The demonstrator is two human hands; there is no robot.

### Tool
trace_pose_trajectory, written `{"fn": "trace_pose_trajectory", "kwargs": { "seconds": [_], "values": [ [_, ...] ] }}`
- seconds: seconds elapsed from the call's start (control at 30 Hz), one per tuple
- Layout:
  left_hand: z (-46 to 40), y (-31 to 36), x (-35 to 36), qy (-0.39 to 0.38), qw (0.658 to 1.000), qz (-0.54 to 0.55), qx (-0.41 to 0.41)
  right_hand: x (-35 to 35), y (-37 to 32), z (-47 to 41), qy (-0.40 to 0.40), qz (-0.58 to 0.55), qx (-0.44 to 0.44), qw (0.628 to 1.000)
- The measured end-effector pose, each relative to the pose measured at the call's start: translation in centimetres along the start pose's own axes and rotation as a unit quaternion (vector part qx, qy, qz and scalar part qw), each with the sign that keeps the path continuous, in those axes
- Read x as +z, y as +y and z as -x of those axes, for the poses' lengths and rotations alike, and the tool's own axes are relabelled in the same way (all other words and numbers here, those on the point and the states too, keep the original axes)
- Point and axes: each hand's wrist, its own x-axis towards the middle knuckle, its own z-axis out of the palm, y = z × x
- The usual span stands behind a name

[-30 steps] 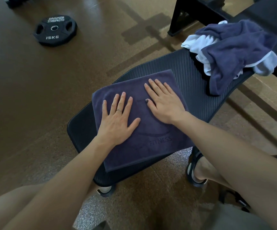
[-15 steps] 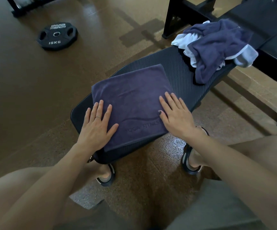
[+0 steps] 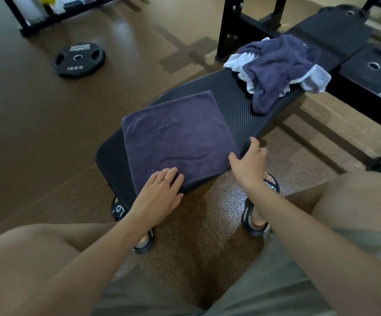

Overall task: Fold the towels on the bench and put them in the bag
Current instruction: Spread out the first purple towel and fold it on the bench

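Floor (image 3: 36, 137): brown, speckled rubber-like surface with a dull sheen.
Table (image 3: 237, 103): black padded gym bench, ribbed woven-look upholstery, rounded near end, on a black metal frame.
Folded towel (image 3: 173, 137): dark purple terry, soft nap, roughly square, flat on the near end of the table; tone-on-tone swoosh and lettering ending "TNESS" near its front edge, which hangs slightly over the pad.
Towel heap (image 3: 281, 67): crumpled purple cloth over white cloth, unfolded, on the far part of the table, one purple end drooping over the side.
Weight plate (image 3: 78, 60): black disc marked "15KG", flat on the floor, well apart from the table.
Left hand (image 3: 160, 192): fingers straight and together, resting flat on the folded towel's front left corner; thin ring.
Right hand (image 3: 247, 159): fingers curled round the folded towel's front right corner, thumb on top.
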Motion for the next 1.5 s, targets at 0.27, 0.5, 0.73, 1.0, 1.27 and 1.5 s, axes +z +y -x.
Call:
{"fn": "trace_pose_trajectory", "kwargs": {
  "seconds": [0.27,0.5,0.73,1.0,1.27,1.5],
  "values": [
    [-1.1,1.4,-0.6,0.044,0.998,-0.032,0.023,0.5,1.1,-2.8,-0.053,-0.201,0.178,0.962],
    [-5.2,1.2,-5.1,0.032,0.964,0.242,-0.102,-1.4,-1.1,-1.1,-0.055,-0.136,0.063,0.987],
    [-15.5,-1.3,-9.0,0.016,0.976,0.202,-0.075,-2.1,-4.4,0.0,-0.087,-0.112,0.03,0.989],
    [-26.0,-2.9,-8.3,-0.071,0.973,-0.157,0.153,-2.2,-3.6,-1.4,-0.108,-0.162,0.08,0.978],
    [-30.5,-2.1,-9.3,-0.145,0.927,-0.241,0.25,-2.2,-1.4,-1.6,-0.147,-0.184,0.102,0.967],
    [-31.4,-2.6,-10.6,-0.179,0.908,-0.291,0.242,-2.2,-0.2,-1.7,-0.158,-0.153,0.11,0.969]
  ]
}}
